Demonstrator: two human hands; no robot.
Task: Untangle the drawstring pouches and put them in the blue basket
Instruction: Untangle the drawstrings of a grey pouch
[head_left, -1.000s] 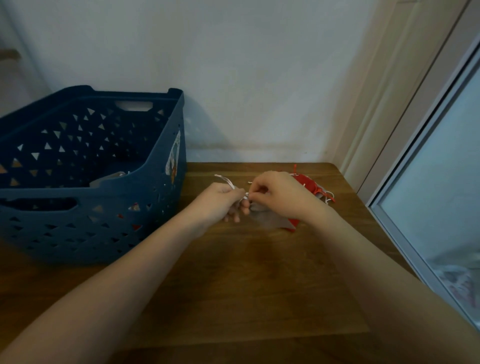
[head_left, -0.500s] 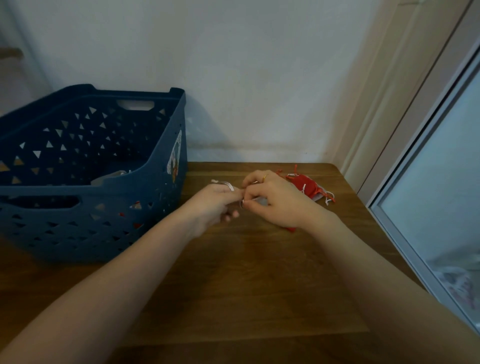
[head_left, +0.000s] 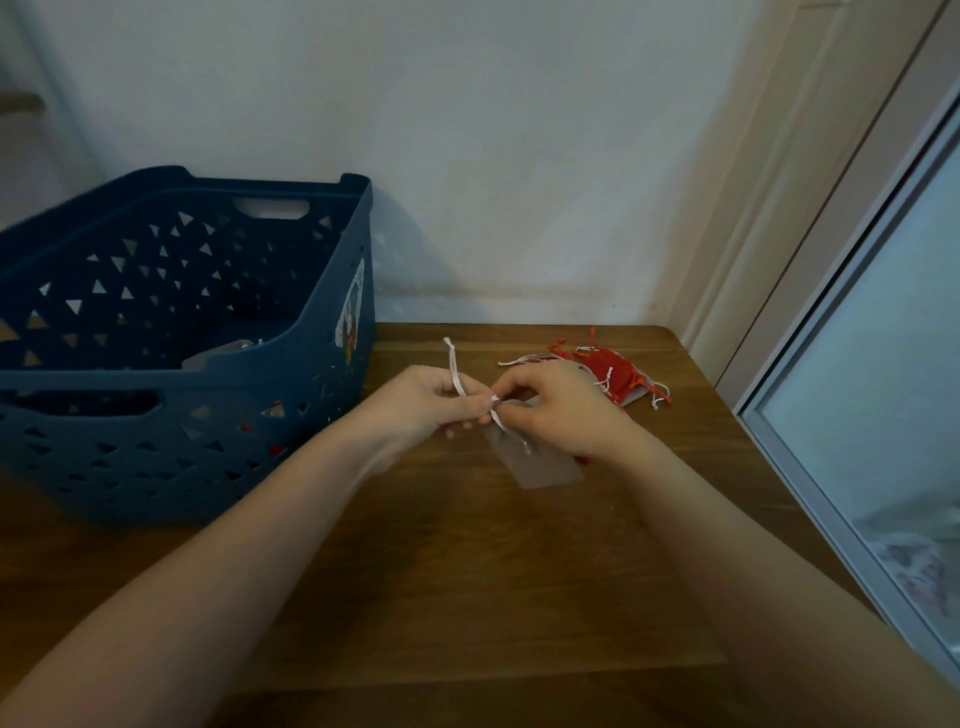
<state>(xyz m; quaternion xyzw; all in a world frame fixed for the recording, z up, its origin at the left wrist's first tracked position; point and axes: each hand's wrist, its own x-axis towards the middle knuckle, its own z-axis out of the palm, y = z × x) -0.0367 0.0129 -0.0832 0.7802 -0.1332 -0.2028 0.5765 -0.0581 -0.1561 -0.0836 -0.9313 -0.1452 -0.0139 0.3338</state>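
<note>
Left hand (head_left: 423, 402) curled, pinching white drawstring (head_left: 455, 375). Right hand (head_left: 558, 408) curled too, pinching same string just beside it. Grey pouch (head_left: 540, 465) hanging below both hands, above wooden table (head_left: 467, 571). Red pouches (head_left: 615, 376) behind right hand. Blue basket (head_left: 311, 395) on left.

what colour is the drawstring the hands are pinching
White drawstring, clearest in the head view.

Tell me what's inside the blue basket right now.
Inside the blue basket, a pale grey pouch with white strings lies on the floor. Bits of red show through the front wall's holes. The near wall hides the rest.
</note>
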